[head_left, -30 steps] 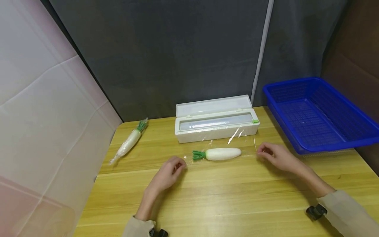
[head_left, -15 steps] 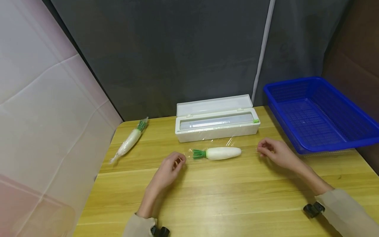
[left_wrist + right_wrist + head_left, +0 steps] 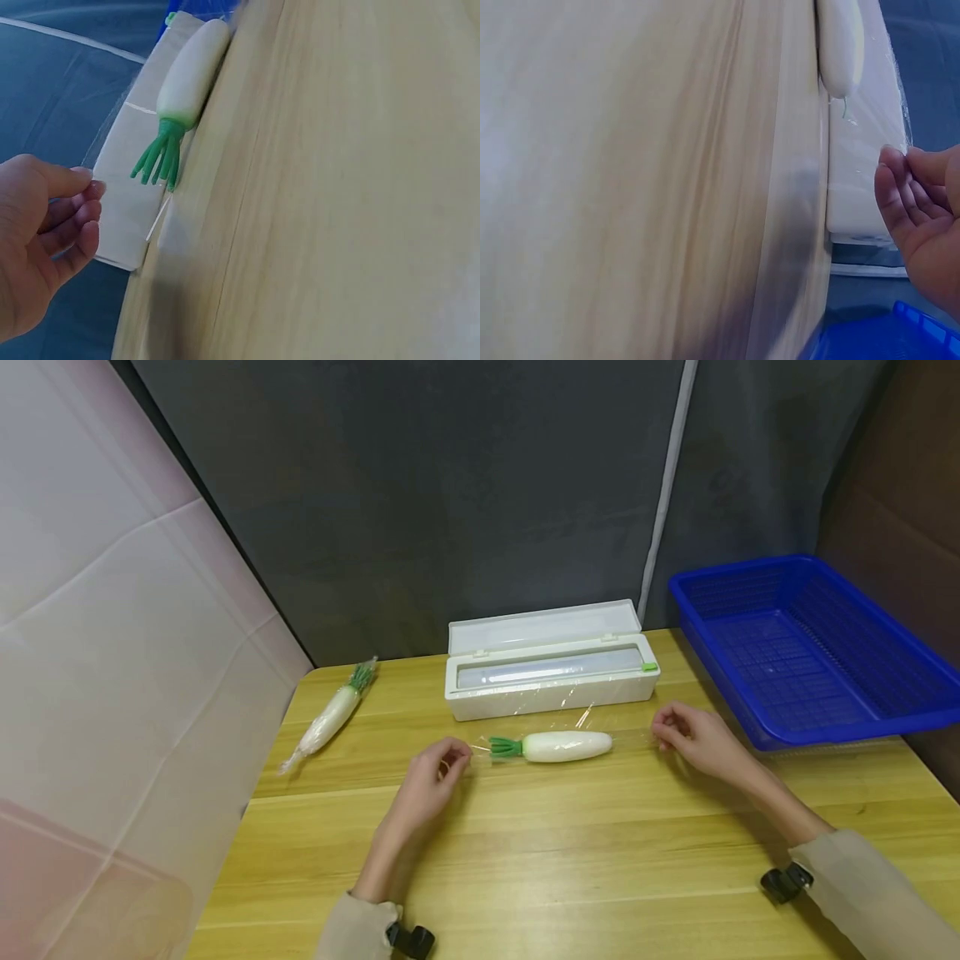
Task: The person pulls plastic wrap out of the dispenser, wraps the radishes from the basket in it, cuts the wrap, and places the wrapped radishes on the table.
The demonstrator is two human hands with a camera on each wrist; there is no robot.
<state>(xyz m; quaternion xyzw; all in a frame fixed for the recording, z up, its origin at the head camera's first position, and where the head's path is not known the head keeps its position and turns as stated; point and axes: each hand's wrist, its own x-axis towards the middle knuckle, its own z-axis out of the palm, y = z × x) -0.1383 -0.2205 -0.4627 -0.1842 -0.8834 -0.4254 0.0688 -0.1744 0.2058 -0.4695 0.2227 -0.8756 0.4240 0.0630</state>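
Note:
A white radish (image 3: 567, 746) with short green stalks lies sideways on the wooden table between my two hands. Clear cling film (image 3: 583, 718) stretches around it, visible mostly by its glints, and reaches toward the white dispenser box (image 3: 551, 700) behind. At the stalk end, my left hand (image 3: 429, 781) pinches the film's left edge between thumb and fingertips. Beyond the radish's tip, my right hand (image 3: 701, 742) pinches the film at its right side; in the right wrist view the film (image 3: 901, 97) runs up from those fingertips. The box's lid (image 3: 546, 625) stands raised, showing the roll (image 3: 550, 667) inside.
Another white radish (image 3: 327, 724), wrapped in film with twisted ends, lies at the table's left. A blue plastic basket (image 3: 738, 693) stands at the right back. A dark curtain (image 3: 450, 510) hangs behind the table (image 3: 562, 860), and a pale sheet (image 3: 135, 610) closes off the left.
Both hands have shifted slightly away from me toward the box, still pinching the film. The film's glints have changed. The radish, box and basket stay in place.

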